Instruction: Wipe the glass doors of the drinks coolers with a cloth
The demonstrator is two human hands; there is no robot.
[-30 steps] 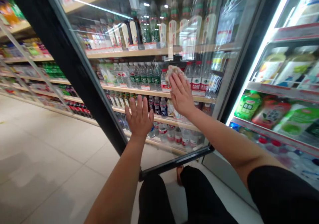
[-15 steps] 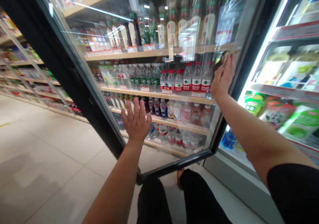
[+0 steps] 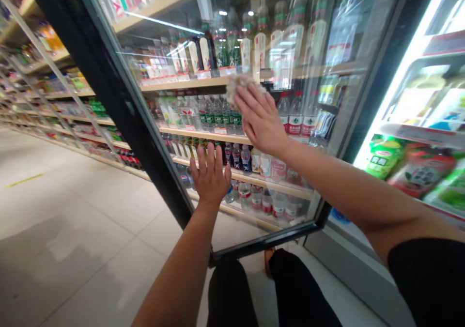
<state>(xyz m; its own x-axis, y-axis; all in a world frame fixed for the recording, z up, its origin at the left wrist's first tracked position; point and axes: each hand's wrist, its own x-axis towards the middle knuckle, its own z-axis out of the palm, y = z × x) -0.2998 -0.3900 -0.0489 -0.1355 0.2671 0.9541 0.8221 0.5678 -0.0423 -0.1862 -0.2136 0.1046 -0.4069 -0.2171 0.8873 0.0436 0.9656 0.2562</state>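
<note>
A black-framed glass cooler door (image 3: 119,99) stands swung open in front of me. My left hand (image 3: 210,174) lies flat on the lower glass, fingers spread. My right hand (image 3: 259,118) presses a crumpled pale cloth (image 3: 236,85) against the glass higher up, fingers laid over it. Through the pane I see store shelves with water bottles (image 3: 290,118) and taller bottles above.
The lit cooler interior (image 3: 410,152) with green and red drink packs is at the right. Aisle shelves (image 3: 65,118) run off to the left over pale floor tiles (image 3: 72,230). My black-trousered legs (image 3: 254,293) are below the door's bottom edge.
My right hand with the cloth swept from the door's right edge back to the left and slightly up across the glass. The left hand stayed flat in place.
</note>
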